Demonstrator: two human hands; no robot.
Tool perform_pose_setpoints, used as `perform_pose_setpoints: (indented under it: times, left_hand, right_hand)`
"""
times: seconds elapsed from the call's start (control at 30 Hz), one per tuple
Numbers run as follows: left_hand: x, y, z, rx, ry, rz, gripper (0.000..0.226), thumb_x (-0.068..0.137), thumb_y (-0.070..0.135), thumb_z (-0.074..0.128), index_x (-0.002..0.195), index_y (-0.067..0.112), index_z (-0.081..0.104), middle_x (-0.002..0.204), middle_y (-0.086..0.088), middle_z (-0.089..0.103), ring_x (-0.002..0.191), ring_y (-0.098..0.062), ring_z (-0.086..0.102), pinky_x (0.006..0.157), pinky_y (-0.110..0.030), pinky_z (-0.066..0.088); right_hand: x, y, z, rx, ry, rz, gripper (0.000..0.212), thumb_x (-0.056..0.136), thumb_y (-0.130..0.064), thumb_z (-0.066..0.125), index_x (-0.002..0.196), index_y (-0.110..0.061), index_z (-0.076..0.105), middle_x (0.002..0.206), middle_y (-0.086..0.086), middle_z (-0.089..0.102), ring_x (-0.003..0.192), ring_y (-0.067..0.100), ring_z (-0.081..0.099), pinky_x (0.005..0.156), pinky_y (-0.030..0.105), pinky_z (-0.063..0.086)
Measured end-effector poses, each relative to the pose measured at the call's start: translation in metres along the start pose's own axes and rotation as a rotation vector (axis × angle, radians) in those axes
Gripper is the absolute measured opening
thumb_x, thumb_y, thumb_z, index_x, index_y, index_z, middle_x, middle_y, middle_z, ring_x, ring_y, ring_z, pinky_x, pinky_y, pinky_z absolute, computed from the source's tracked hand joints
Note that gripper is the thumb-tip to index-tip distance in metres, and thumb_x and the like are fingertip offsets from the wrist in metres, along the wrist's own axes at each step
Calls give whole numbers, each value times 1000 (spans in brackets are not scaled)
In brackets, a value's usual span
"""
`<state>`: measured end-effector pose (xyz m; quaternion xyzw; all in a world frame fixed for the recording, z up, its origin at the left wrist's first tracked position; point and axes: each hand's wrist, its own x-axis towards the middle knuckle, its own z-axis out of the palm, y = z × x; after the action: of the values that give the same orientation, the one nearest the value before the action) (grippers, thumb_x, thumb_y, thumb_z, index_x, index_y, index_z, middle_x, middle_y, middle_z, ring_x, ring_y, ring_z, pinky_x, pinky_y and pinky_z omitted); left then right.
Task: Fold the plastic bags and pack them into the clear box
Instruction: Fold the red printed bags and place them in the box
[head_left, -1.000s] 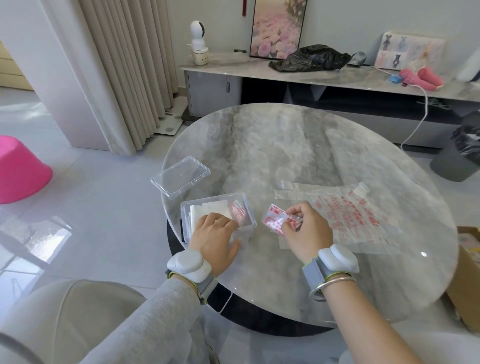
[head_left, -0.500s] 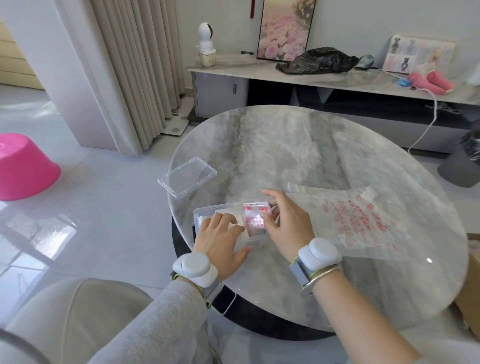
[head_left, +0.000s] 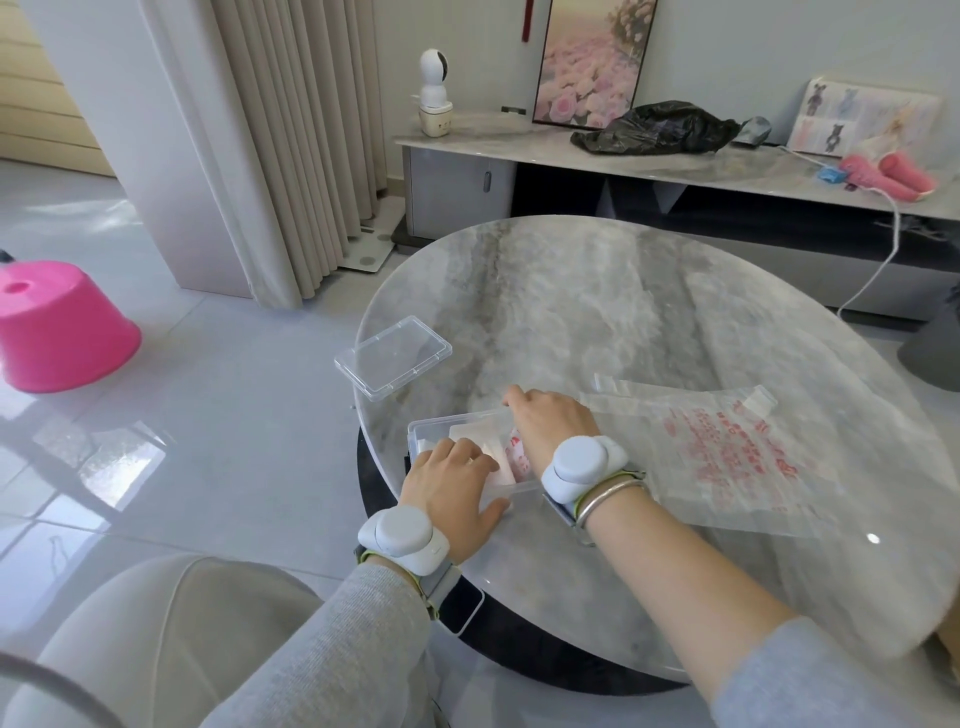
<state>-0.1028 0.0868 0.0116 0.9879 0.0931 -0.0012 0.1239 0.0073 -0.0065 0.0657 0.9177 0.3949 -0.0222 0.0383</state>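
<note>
Head view: the right hand (head_left: 550, 431), beside the clear box (head_left: 431, 428) a second ago, now reaches over it, with the red-printed folded bag (head_left: 517, 457) inside beneath it. Its fingers are hidden, so I cannot tell whether they pinch. The left hand (head_left: 452, 488) still presses flat on the packed bags.

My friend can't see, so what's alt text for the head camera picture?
The right hand pushes a folded bag into the clear box while the left hand steadies it. The lid and a flat bag lie nearby.
</note>
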Motion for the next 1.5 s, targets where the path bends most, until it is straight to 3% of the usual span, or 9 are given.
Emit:
perform_pose_setpoints:
  times: [0.4,0.57,0.73,0.9,1.07,1.23,1.3,1.4,1.5]
  left_hand:
    - [1,-2,4,-1,67,29,45,95,45,50,137,30,46,137,8,43,124,-17,39,105,-28,28]
    - [1,-3,4,-2,106,33,41,96,41,49,136,30,47,139,9,42,127,-16,37,108,-27,24]
    - [2,2,6,-9,153,56,39,96,37,49,134,30,48,139,9,42,129,-16,36,110,-28,21]
    - [1,7,7,15,188,72,36,94,32,53,129,28,54,133,7,48,125,-19,41,108,-29,25]
    - [0,13,10,98,249,38,32,59,26,85,88,26,71,93,7,66,88,-20,62,85,-28,41]
    - [-1,10,14,116,313,27,34,54,26,90,82,26,70,88,8,66,83,-19,63,74,-32,51]
    - [2,12,16,137,312,26,34,53,20,90,80,25,70,85,7,66,81,-20,62,74,-32,50]
    - [9,10,18,179,327,33,34,50,11,87,77,22,70,81,4,66,77,-22,61,71,-34,49]
    - [20,4,19,191,335,10,35,50,8,86,78,20,72,81,2,67,78,-26,61,72,-37,49]
  right_hand:
    - [17,-7,23,27,-50,56,26,93,-10,50,119,-10,53,121,9,58,112,29,56,80,33,44]
    - [4,11,25,227,245,109,28,93,-28,56,118,-17,58,120,3,49,111,21,49,81,30,41]
    - [-24,51,29,365,395,211,27,89,-9,54,112,-20,63,114,2,54,105,22,54,69,27,40]
    - [-45,51,52,280,367,-79,61,62,7,48,107,-26,72,122,6,59,101,31,59,78,42,51]
    - [-41,41,60,253,309,-70,59,64,-5,41,108,-30,72,133,11,55,115,37,56,92,48,46]
    - [-47,58,55,368,380,83,61,60,9,52,113,-18,66,133,10,53,116,35,53,91,43,44]
    - [-56,80,59,349,305,214,59,69,10,55,121,-18,61,133,7,50,118,31,49,92,40,43]
    - [-69,99,76,253,2,326,45,92,-18,49,137,-20,44,143,2,41,131,25,38,101,34,37]
    - [-83,98,99,200,-134,291,59,97,-42,42,148,-17,28,156,5,25,144,21,21,114,31,24]
